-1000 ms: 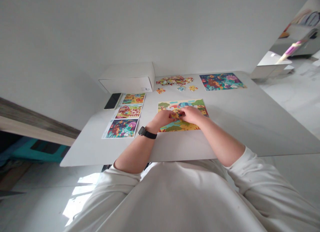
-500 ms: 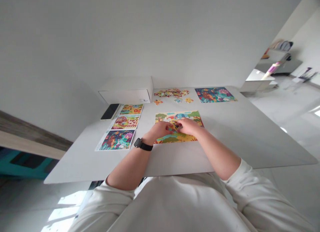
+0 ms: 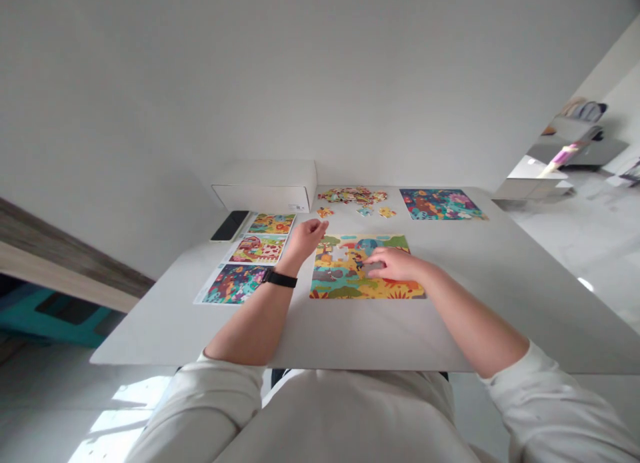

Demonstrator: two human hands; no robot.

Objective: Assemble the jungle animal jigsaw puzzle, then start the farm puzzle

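A jigsaw puzzle (image 3: 345,286) of a colourful animal scene lies flat on the white table, with a pale gap in its upper left part. My right hand (image 3: 395,263) rests over the puzzle's right half, fingers stretched toward its middle and thumb apart, holding nothing visible. Raised off the puzzle's upper left corner, my left hand (image 3: 307,239) has its fingers curled in and shows nothing between them. Just beyond its fingertips is a loose orange puzzle piece (image 3: 325,212). A blue piece (image 3: 365,212) and a yellow piece (image 3: 387,212) lie farther right.
Behind the loose pieces is a pile of puzzle pieces (image 3: 353,195). A dark blue puzzle (image 3: 443,204) lies at the back right. To the left are a white box (image 3: 265,186), a phone (image 3: 230,225) and a sheet with several pictures (image 3: 257,248).
My left hand has lifted off the puzzle and moved up and left, toward the orange piece. My right hand has shifted right, its fingers opening out. More of the puzzle shows.
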